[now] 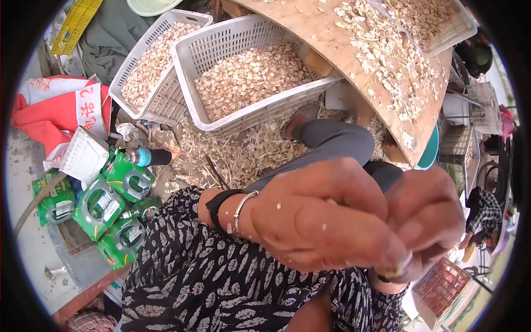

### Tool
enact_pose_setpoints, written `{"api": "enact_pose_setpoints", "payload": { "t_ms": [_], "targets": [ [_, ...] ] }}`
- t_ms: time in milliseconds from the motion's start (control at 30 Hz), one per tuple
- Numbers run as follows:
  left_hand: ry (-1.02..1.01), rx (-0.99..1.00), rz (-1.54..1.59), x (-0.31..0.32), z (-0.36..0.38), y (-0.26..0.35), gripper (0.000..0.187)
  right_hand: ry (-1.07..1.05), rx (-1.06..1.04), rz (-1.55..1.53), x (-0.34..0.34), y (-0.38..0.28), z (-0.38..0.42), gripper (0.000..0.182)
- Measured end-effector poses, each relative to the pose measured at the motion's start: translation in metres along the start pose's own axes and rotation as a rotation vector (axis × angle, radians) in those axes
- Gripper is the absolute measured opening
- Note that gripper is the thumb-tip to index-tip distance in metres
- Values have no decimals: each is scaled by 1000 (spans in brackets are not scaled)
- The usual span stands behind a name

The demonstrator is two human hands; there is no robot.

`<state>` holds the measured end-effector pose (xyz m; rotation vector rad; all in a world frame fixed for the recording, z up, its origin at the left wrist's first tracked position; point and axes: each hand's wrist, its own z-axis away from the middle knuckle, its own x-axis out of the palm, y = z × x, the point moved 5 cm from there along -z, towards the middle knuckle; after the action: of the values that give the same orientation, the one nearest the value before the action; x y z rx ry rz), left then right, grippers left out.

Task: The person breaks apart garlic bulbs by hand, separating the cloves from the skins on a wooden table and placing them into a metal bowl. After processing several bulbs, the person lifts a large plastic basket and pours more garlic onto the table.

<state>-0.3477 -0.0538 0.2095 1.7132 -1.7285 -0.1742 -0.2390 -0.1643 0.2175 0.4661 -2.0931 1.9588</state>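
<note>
My left hand (321,216), with a silver bangle and a black band at its wrist, is closed in a pinch close to the camera. Pressed up against its fingertips is my right hand (426,216), its fingers curled and closed too. Between the fingertips a small pale piece shows, which looks like a garlic clove (394,273); most of it is hidden by the fingers. Beyond the hands, a grey-white plastic crate (185,69) holds many garlic cloves (249,77). Bits of skin stick to my left hand.
A second crate (119,83) of cloves stands at left. A wooden board (359,72) with garlic skins (387,61) juts in at upper right. Green bottle packs (99,207) and a red bag (61,113) lie left. Skins litter the ground. A person (487,216) is at far right.
</note>
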Motion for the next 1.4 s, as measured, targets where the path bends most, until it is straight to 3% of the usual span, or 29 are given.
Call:
{"api": "enact_pose_setpoints", "payload": {
  "t_ms": [33,67,100,133,167,200,233,267,367,433,467,567,600,633,700,767,833,900,933,967,1033,1200,1267,1300,1367,1400],
  "targets": [
    [-70,-98,-196,-18,5,-11,26,204,-324,345,-3,3,-33,14],
    [166,-78,-251,-39,6,-22,21,429,-650,703,-1,4,-52,14],
    [385,-73,-283,-56,6,-36,19,593,-427,580,-12,18,-70,12],
    [520,-126,-294,-80,7,-48,22,664,-494,386,-31,40,-100,14],
    [627,-181,-439,-124,11,-65,21,689,-541,637,-47,50,-125,16],
    [607,-222,-520,-165,12,-76,22,668,-466,839,-60,65,-151,21],
    [395,-164,-1014,-212,12,-76,21,673,-480,1202,-79,98,-170,28],
    [152,-87,-1504,-240,12,-80,21,686,-372,1234,-91,112,-176,33],
    [118,-206,-1491,-267,5,-111,17,796,-365,982,-126,107,-132,30],
    [120,-329,-1490,-280,-2,-133,14,923,-215,867,-170,99,-79,21],
    [122,-394,-1492,-284,-5,-142,13,1090,-200,898,-203,103,-51,14],
    [-102,-430,-1215,-181,-55,-233,15,1458,33,788,-277,89,19,15],
    [-178,-363,-1160,-159,-61,-270,17,1458,36,778,-292,85,27,15],
    [-252,-417,-1125,-141,-63,-303,22,1469,43,752,-306,81,33,17],
    [-438,-231,-1290,-109,-54,-350,27,1477,46,721,-324,77,33,18],
    [-653,-281,-1142,-72,-39,-371,23,1488,56,660,-340,77,28,19],
    [-599,-338,-976,-61,-48,-370,19,1496,-16,625,-354,81,28,19],
    [-273,-479,-1072,-97,-71,-378,16,1521,1,537,-355,83,26,19],
    [-272,-412,-1232,-109,-82,-384,15,1524,5,524,-355,83,23,19],
    [-283,-423,-1236,-119,-85,-395,15,1496,-12,552,-354,84,16,18],
    [-553,-276,-1478,-118,-90,-408,14,1471,-33,578,-355,86,6,18],
    [-667,-228,-1423,-107,-88,-399,19,1463,-91,534,-364,89,-2,17],
    [-235,-652,-677,-113,-82,-390,16,1466,-105,486,-364,87,-2,17],
    [-235,-650,-680,-112,-78,-378,16,1461,-128,449,-362,86,-2,17],
    [-55,-766,-267,-98,-74,-339,19,1441,-147,412,-358,87,-3,17],
    [-73,-731,-259,-98,-74,-315,20,1443,-137,413,-358,87,-1,17]
  ]
}}
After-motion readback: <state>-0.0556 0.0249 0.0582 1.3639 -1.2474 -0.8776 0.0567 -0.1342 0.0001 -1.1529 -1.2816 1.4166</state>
